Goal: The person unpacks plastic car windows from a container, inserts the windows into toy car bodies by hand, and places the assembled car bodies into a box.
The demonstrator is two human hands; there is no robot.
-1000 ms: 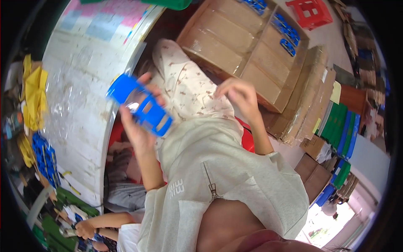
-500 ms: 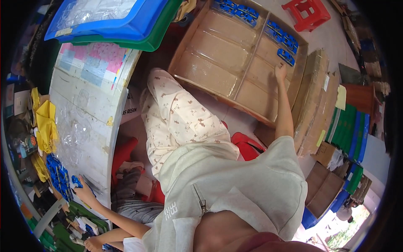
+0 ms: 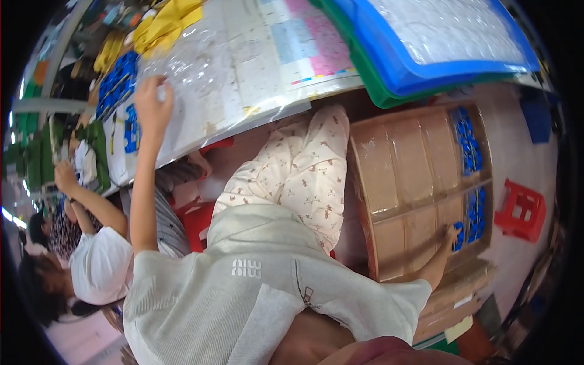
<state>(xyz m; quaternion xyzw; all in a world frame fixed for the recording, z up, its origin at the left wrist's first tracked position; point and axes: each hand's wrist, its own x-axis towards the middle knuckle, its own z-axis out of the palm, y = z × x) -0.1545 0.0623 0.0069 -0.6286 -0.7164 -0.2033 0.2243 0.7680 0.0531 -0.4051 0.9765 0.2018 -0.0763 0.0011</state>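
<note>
My right hand (image 3: 451,238) reaches into a shallow cardboard box (image 3: 398,205), its fingers closed at a small blue piece (image 3: 458,236) with dark markings. Several like blue pieces (image 3: 476,213) line that end of the box beside it. At the left, my left hand (image 3: 153,102) is raised over the white table (image 3: 243,73) with its fingers curled. Something pale shows between thumb and fingers, too small to make out. Crinkled clear plastic (image 3: 191,67) lies right beside that hand. Near its wrist rest some blue pieces (image 3: 131,128), with a blue cluster (image 3: 117,85) farther left.
A blue bin (image 3: 395,76) with clear plastic inside sits in a green one at the table's far right. Yellow cloth (image 3: 165,27) lies at the far left. A co-worker (image 3: 100,264) sits at my left. A red stool (image 3: 521,210) stands beyond the box.
My view has swung round. My left hand has moved from the blue pieces to beside the clear plastic. My right hand stays at the blue piece in the box.
</note>
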